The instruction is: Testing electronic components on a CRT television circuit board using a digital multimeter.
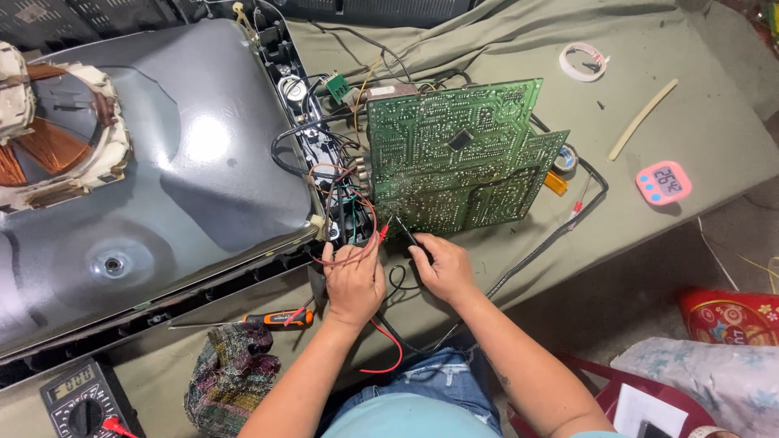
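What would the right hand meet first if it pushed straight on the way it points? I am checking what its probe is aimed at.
Most likely the green circuit board. The right hand holds a black probe whose tip sits at the board's near edge, seemingly touching it, though depth is hard to judge.

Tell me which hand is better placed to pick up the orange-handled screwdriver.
Left. The left hand, holding the red probe, sits just above the orange-handled screwdriver. The right hand holds the black probe farther away and would have to cross over the left.
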